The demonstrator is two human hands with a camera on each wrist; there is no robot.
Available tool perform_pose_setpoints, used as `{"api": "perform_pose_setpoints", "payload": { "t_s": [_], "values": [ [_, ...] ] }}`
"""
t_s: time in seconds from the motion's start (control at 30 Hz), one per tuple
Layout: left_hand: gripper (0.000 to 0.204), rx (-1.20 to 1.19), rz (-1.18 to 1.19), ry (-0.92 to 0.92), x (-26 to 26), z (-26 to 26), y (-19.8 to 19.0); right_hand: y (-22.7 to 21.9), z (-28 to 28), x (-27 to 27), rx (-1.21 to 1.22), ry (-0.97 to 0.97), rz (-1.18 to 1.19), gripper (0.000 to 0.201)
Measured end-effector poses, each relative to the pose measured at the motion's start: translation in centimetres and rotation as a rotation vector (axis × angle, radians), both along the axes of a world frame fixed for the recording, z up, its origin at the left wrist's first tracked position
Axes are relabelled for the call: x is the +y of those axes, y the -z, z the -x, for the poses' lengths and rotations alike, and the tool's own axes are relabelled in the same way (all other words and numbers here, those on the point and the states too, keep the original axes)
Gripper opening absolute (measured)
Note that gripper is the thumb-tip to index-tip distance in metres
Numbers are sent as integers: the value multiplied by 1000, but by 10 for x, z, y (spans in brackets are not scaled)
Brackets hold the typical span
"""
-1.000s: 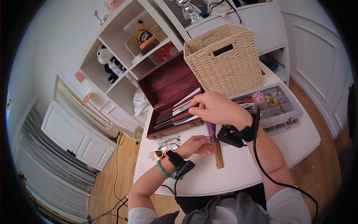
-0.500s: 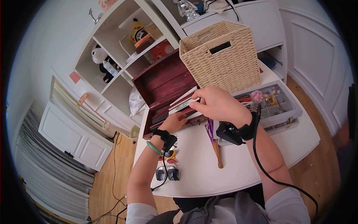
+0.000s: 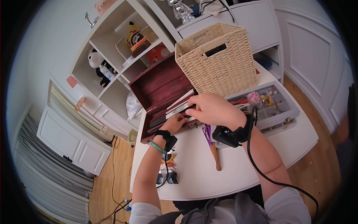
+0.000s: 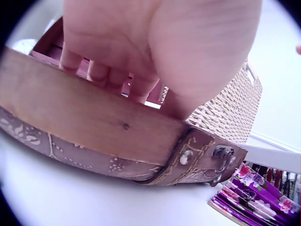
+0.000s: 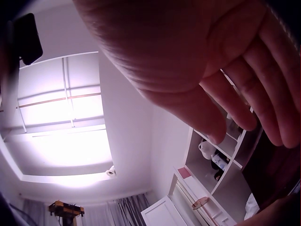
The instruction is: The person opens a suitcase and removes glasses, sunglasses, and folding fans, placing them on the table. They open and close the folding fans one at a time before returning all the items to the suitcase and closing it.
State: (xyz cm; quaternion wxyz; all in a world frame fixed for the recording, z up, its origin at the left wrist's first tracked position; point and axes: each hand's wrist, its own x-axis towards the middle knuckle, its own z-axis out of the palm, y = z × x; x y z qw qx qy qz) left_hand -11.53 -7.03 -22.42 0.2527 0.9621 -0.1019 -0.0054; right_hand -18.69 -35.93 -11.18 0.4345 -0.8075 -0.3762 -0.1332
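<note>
My left hand [image 3: 174, 123] reaches over the front wall of an open dark red wooden box [image 3: 160, 87]. In the left wrist view, its fingers go down behind the box's front wall [image 4: 94, 122], which hides the fingertips, so I cannot tell whether they grip something. Slim white and black folded pieces [image 3: 178, 107] lie in the box close to both hands. Above the box's right end, my right hand [image 3: 214, 108] hovers with loosely bent fingers and nothing in them. A purple floral folding fan [image 3: 206, 133] lies closed on the table, its wooden end toward me.
A tall woven basket [image 3: 220, 63] stands behind the box's right side. To the right sits a clear compartment case [image 3: 278, 114] of small trinkets, with a pink flower [image 3: 253, 98] on it. Sunglasses [image 3: 171, 177] lie near my left forearm. Cables run from both wrist cameras.
My left hand has gone from beside the purple fan up and left into the box. The fan lies uncovered on the table. My right hand stays over the box.
</note>
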Motion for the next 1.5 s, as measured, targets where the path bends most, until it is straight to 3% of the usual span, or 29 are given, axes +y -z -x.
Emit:
{"api": "perform_pose_setpoints", "payload": {
  "t_s": [0.23, 0.3, 0.4, 0.53, 0.7, 0.8, 0.93, 1.03, 1.1, 1.3, 1.5],
  "values": [
    [32, 52, -63, -56, -5, 0, -15, 2, -2, 1, -1, 11, 21, 32],
    [42, -321, -212, -94, -3, -2, -16, 2, -2, 1, -12, 19, 19, 32],
    [59, -339, -292, -118, 4, -9, -17, -1, -1, 0, 19, 3, 22, 32],
    [69, -196, -291, -86, 24, -31, 3, -2, -1, -1, 19, 0, 40, 30],
    [77, -120, -514, -163, 23, -38, -2, 1, -2, -1, -32, -8, 5, 29],
    [77, -74, -490, -270, 0, -20, -27, 0, -2, -1, -25, -12, 16, 29],
    [73, -141, -455, -272, 3, -22, -24, -1, -2, -3, -23, -7, 19, 29],
    [71, -105, -315, -200, 15, -30, -16, 3, -3, -1, -49, -3, 2, 28],
    [70, -229, -205, -117, 17, -28, -16, 2, -1, 0, -66, 0, -13, 28],
    [66, -129, -384, -179, 5, -19, -29, 0, 1, 0, -8, 2, 49, 28],
    [63, -67, -226, -209, 22, -34, -10, 0, 0, -1, -31, 5, 41, 30]
  ]
}}
